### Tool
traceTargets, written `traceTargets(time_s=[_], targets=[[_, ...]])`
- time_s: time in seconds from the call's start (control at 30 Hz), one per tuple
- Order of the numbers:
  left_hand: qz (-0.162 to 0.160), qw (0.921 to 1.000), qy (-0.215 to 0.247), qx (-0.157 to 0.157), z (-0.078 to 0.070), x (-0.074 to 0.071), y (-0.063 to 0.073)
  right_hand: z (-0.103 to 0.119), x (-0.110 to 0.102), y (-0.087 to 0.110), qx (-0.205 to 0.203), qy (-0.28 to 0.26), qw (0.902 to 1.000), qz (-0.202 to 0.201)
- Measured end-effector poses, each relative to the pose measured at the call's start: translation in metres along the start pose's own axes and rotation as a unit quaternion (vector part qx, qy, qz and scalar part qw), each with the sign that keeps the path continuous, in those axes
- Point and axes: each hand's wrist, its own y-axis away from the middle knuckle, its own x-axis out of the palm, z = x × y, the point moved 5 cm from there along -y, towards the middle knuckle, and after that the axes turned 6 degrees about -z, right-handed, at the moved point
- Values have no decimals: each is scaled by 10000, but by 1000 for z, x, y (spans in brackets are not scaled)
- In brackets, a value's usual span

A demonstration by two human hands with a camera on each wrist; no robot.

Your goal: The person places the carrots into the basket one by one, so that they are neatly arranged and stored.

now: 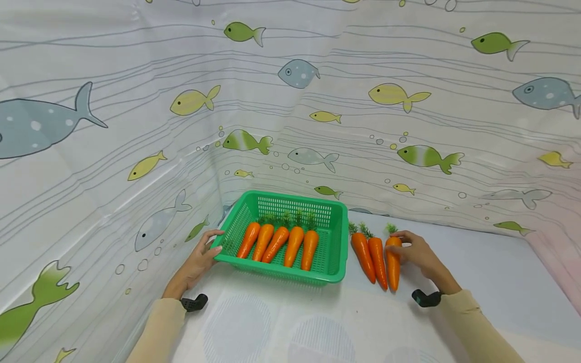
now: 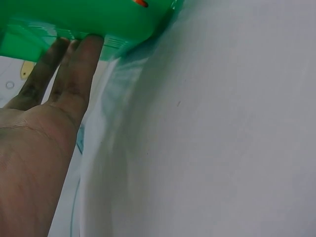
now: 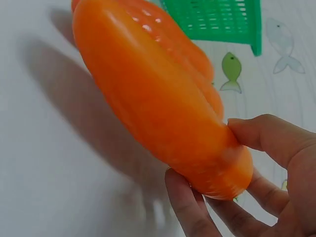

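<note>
Our right hand pinches a leafy-topped carrot; beside its fingertips lie two carrots; our left hand, fingers straight, touches the green plastic basket; beyond them, inside, lie five carrots.

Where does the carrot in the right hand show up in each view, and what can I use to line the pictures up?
Head: right of centre, below mid-height; the carrot is the rightmost of three beside the basket, pinched by the right hand.
Left wrist: not in it.
Right wrist: large, slanting from the upper left to right of centre below.
Shared landmark: the green basket, near the middle in head, top left in left wrist, top edge in right wrist.
</note>
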Motion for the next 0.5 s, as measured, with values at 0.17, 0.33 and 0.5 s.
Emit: traceTargets(time_s=[0.17,0.33,0.5], targets=[[-23,10000,50,42,3,-1,0,10,-7,3,-158,-283,9995,-65],[-36,10000,45,80,3,-1,-1,22,-11,5,-305,-490,9983,-94],[-34,10000,15,64,3,-1,-1,32,-13,6,-507,-635,9966,-103]])
